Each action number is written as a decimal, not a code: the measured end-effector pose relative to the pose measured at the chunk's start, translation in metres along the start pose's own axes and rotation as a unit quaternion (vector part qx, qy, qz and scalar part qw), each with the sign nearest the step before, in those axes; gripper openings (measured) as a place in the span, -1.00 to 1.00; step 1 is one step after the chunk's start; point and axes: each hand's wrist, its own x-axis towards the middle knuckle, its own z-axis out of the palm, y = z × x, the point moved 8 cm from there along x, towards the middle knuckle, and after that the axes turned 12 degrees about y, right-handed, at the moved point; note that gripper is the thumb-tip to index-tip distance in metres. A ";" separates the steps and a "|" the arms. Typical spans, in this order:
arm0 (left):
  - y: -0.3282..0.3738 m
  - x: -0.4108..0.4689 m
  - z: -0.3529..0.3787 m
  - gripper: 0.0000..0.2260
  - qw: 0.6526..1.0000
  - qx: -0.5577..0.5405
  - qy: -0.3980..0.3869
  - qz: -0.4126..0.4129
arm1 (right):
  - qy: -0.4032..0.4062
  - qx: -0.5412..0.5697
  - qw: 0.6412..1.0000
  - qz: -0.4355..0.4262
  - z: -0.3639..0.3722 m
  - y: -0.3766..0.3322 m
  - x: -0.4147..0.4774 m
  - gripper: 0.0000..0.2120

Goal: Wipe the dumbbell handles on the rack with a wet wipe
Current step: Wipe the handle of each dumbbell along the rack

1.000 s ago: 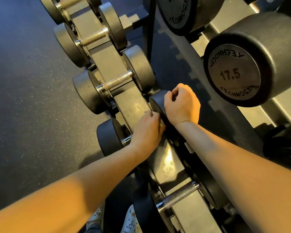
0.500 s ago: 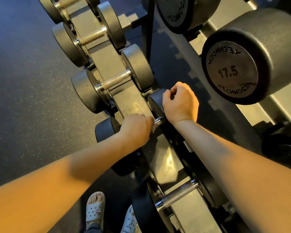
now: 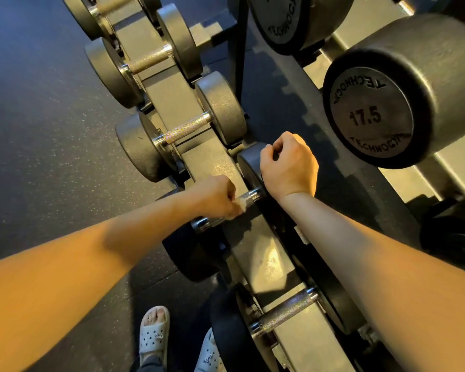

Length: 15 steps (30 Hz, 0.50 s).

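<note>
Nearest the viewer, two pale perforated rubber clogs (image 3: 154, 336) stood on the dark speckled rubber floor (image 3: 38, 135); just right of them the nearest black round-headed dumbbell (image 3: 226, 331) lay across the sloping grey metal rack rail (image 3: 269, 260), its knurled steel grip bare and untouched.

One place farther along the rail lay the dumbbell being cleaned; its knurled steel handle (image 3: 250, 196) ran from near left to far right. The left hand (image 3: 215, 195) was closed round the middle of that handle, fingers curled tight, with a crumpled white wet wipe (image 3: 240, 204) pressed between palm and steel; only a small corner of the wipe showed at the right edge of the fist, and bare handle showed on both sides of the hand. The right hand (image 3: 287, 167) sat on that same dumbbell's far black rubber head (image 3: 249, 163), fingers curled over its upper rim and holding it, the thumb tucked against the forefinger.

Farther still, a second racked dumbbell (image 3: 185, 128) and a third racked dumbbell (image 3: 149, 59) rested across the rail, handles bare; at far right, on an upper tier, sat a large black dumbbell head marked 17.5 (image 3: 368, 114).
</note>
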 end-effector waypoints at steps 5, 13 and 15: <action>0.000 0.024 0.005 -0.90 0.952 -0.287 0.033 -0.096 | -0.002 -0.007 1.000 0.001 0.000 -0.002 0.000 -0.84; -0.002 0.024 0.005 -0.85 0.998 -0.009 -0.056 0.003 | -0.002 -0.003 1.000 0.001 0.001 -0.002 0.000 -0.85; -0.002 0.023 -0.001 -0.84 0.996 0.031 -0.089 0.002 | -0.002 -0.004 1.000 0.001 0.001 -0.002 0.000 -0.86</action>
